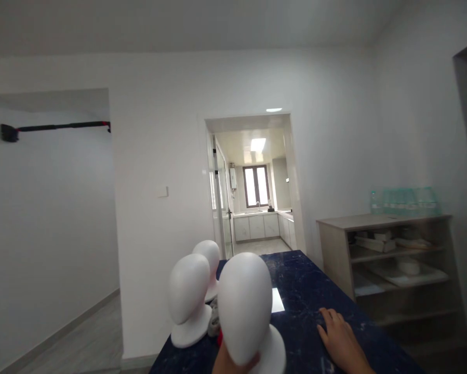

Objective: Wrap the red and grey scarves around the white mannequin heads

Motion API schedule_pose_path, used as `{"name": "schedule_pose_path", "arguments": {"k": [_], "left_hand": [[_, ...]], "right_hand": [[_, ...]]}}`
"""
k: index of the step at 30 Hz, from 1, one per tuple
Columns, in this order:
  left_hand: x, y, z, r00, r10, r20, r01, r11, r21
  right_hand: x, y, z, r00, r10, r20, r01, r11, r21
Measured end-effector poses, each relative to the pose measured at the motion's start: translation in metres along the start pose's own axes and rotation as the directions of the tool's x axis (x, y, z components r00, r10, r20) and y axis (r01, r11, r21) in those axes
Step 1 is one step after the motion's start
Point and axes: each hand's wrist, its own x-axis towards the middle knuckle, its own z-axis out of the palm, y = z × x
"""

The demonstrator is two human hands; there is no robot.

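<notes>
A smooth white foam mannequin head (244, 306) stands nearest me on the dark blue marbled table (295, 280). My left hand (225, 361) is wrapped around its neck, just under the chin, with part of the hand hidden behind the head. Resting on the tabletop to the right is my right hand (338, 337), its fingers stretched out and holding nothing. Two more white heads, a nearer one (189, 291) and a farther one (208, 259), stand at the left edge. Between the heads, small grey items (213, 318) and a bit of red show, mostly covered.
To the right, a wooden shelf unit (334, 244) carries several bottles (404, 201) on top and boxes and papers inside. A bright patch (277, 300) lies on the table behind the front head. Beyond the table, a doorway (252, 182) opens onto a kitchen.
</notes>
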Motion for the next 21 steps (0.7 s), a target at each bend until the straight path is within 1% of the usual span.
{"name": "schedule_pose_path", "arguments": {"k": [1,2,3,5,7,9,11,13,16,19,21], "left_hand": [[0.013,0.002,0.022,1.0,0.002,0.031,-0.001,1.0,-0.026],[0.025,0.005,0.044,0.997,-0.02,0.07,0.026,0.996,-0.09],[0.037,0.008,0.065,0.996,0.004,0.093,0.012,0.986,-0.168],[0.055,0.014,0.102,0.994,0.045,0.102,-0.011,0.95,-0.313],[0.069,0.017,0.129,0.992,0.078,0.096,-0.032,0.91,-0.413],[0.078,0.018,0.146,0.991,0.091,0.094,-0.039,0.893,-0.449],[0.084,0.016,0.155,0.991,0.092,0.096,-0.041,0.898,-0.439],[0.087,0.012,0.159,0.99,0.094,0.106,-0.044,0.915,-0.4],[0.087,0.007,0.163,0.983,0.085,0.164,-0.038,0.961,-0.275],[0.083,-0.004,0.158,0.974,0.058,0.221,-0.019,0.985,-0.174],[0.08,-0.016,0.149,0.966,0.025,0.259,-0.006,0.997,-0.072]], "right_hand": [[0.0,0.0,-0.001,1.0,0.005,0.008,-0.005,1.0,-0.001],[0.001,0.0,-0.001,1.0,0.011,0.014,-0.011,1.0,-0.005],[0.001,0.0,-0.001,1.0,0.016,0.019,-0.016,1.0,-0.01],[0.002,0.001,0.0,0.999,0.025,0.024,-0.024,0.999,-0.025],[0.003,0.002,0.001,0.999,0.026,0.023,-0.025,0.999,-0.037],[0.004,0.003,0.002,0.999,0.026,0.022,-0.025,0.999,-0.037],[0.004,0.003,0.003,0.999,0.032,0.025,-0.031,0.999,-0.03],[0.004,0.002,0.002,0.999,0.031,0.025,-0.031,0.999,-0.025],[0.004,0.001,0.001,0.999,0.028,0.017,-0.028,0.999,-0.028],[0.004,-0.001,0.001,0.999,0.042,0.021,-0.042,0.999,-0.019],[0.003,-0.003,0.0,0.999,0.044,0.022,-0.044,0.999,-0.01]]}}
